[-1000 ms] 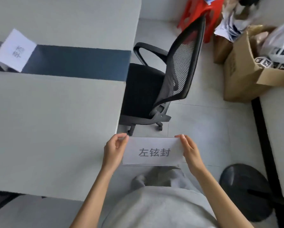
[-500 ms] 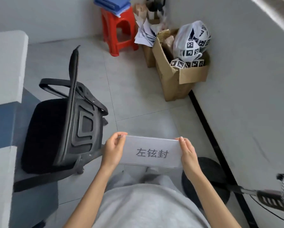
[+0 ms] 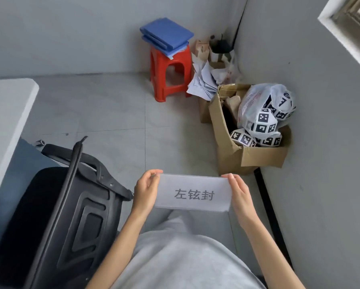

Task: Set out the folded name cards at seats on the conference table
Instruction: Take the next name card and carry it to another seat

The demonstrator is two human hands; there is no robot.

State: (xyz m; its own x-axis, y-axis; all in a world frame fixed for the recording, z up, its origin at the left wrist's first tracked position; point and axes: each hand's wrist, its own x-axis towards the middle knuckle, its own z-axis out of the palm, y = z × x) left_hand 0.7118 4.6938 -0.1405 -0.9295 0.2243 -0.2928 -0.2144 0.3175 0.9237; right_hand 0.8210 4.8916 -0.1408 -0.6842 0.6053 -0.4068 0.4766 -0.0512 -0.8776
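Note:
A white folded name card (image 3: 193,192) with grey printed characters is held flat in front of my body, above the floor. My left hand (image 3: 146,189) pinches its left end and my right hand (image 3: 238,192) holds its right end. Only a white corner of the conference table (image 3: 6,122) shows at the left edge, well apart from the card. No other name card is in view.
A black office chair (image 3: 56,215) stands at lower left, its back towards me. A red stool (image 3: 170,74) with blue folders stands near the far wall. An open cardboard box (image 3: 247,155) of marker cubes and a bag sits by the right wall.
The view has swung right, away from the table. The table and the card standing on it have left the frame; the room corner, stool and box came in. Both hands keep hold of the card.

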